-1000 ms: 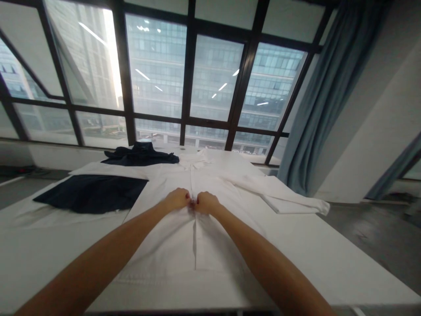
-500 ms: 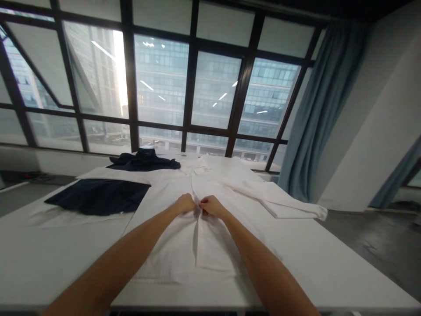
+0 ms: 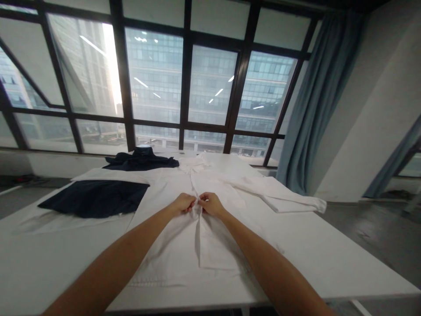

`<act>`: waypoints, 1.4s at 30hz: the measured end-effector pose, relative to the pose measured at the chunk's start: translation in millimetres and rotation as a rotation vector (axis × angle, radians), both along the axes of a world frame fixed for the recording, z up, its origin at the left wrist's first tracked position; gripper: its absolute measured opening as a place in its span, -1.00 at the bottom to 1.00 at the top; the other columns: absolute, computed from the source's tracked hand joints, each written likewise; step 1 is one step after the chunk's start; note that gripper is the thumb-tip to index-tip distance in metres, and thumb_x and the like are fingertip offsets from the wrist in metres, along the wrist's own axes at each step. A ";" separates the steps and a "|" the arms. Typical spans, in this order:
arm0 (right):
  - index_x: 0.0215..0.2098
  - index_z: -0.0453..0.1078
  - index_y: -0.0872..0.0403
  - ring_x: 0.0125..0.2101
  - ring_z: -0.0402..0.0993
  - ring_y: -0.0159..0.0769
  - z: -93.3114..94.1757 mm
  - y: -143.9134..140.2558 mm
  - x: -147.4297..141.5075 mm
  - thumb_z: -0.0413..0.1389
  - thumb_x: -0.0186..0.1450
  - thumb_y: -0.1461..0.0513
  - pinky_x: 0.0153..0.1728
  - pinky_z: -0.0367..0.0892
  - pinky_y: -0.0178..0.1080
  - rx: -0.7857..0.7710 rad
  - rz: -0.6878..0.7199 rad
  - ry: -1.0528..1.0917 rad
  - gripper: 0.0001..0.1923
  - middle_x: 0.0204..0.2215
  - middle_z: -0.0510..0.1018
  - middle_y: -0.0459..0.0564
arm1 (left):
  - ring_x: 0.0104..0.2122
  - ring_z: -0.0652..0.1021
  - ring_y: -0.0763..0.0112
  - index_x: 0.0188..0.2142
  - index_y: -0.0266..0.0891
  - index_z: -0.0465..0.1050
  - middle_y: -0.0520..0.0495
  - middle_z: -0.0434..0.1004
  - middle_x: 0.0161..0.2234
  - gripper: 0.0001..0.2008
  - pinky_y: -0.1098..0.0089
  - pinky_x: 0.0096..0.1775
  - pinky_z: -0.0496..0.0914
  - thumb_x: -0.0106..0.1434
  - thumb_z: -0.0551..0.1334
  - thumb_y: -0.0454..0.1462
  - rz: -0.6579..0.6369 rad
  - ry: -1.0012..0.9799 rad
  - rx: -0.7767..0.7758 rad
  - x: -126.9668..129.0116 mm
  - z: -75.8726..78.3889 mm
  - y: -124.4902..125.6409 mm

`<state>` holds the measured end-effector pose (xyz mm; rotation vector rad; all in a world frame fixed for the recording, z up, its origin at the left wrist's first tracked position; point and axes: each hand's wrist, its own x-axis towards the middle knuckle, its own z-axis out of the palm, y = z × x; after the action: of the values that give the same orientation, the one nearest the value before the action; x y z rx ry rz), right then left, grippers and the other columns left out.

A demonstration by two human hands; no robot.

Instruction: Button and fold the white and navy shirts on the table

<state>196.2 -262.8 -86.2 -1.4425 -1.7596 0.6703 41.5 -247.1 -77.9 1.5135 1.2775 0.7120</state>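
1. Two hands in the head view, both closed: the left hand and right hand pinch the front opening of a white long-sleeved shirt, almost fingertip to fingertip. Can't tell if there's a button between them, too small.
2. Shirt's lying on the white table, collar towards the window, hem nearest the wearer of the camera. Below the hands the front gapes a bit.
3. What could go wrong, imo: the two front edges end up mismatched, cause they're being pinched mid-front while the lower part hangs loose. Tugging could also ruck up the body, since nothing visible is pinning the hem.
4. Lesser worry: the left sleeve runs between two patches of navy cloth, so dragging the shirt might pull those along too.
5. Headcount: one white shirt, two sleeves spread out, two navy patches (one garment or two, no clue), one flat white piece by the right sleeve, one table, two blue curtains.
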 end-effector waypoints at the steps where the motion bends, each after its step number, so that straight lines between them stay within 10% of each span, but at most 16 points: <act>1: -0.35 0.46 0.12 -0.57 0.44 -0.44 -1.3 0.7 0.1 0.11 0.16 0.25 -0.52 0.32 -0.41 0.011 -0.012 0.001 -0.87 -0.47 0.56 -0.08 | -0.76 0.22 0.62 -0.64 -0.24 0.20 0.14 0.18 -0.77 -0.69 0.52 -0.64 0.05 0.16 0.14 -0.17 0.005 -0.007 0.001 0.7 -0.3 0.0; 12: -0.41 0.28 0.07 -0.72 0.28 -0.48 1.5 -3.7 -3.6 0.02 0.16 0.33 -0.69 0.22 -0.43 -0.184 0.043 0.294 -0.96 -0.68 0.37 -0.24 | -0.80 0.16 0.61 -0.64 -0.25 0.25 0.13 0.20 -0.82 -0.73 0.51 -0.65 -0.02 0.17 0.10 -0.26 -0.044 -0.037 0.060 0.8 -3.6 -2.6; 26: -0.43 0.41 0.13 -0.69 0.35 -0.47 -1.0 -0.9 -8.4 0.08 0.16 0.28 -0.61 0.21 -0.44 0.026 -0.033 -0.029 -0.91 -0.66 0.49 -0.13 | -0.78 0.24 0.61 -0.65 -0.28 0.29 0.09 0.27 -0.79 -0.57 0.52 -0.66 0.03 0.17 0.20 -0.02 -0.014 -0.047 0.067 3.1 -2.6 -1.2; 42: -0.38 0.54 0.15 -0.42 0.47 -0.35 14.7 -3.5 -14.3 0.02 0.27 0.14 -0.44 0.19 -0.38 0.000 -0.115 -0.402 -0.69 -0.45 0.60 0.04 | -0.75 0.34 0.60 -0.56 -0.32 0.39 0.07 0.37 -0.70 -0.74 0.54 -0.65 0.16 0.23 0.10 -0.32 0.046 0.075 0.177 4.8 -2.4 -4.0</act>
<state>181.8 -266.3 -71.5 -1.7552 -1.9523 0.3333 46.3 -251.1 -80.3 1.6717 1.3370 0.8232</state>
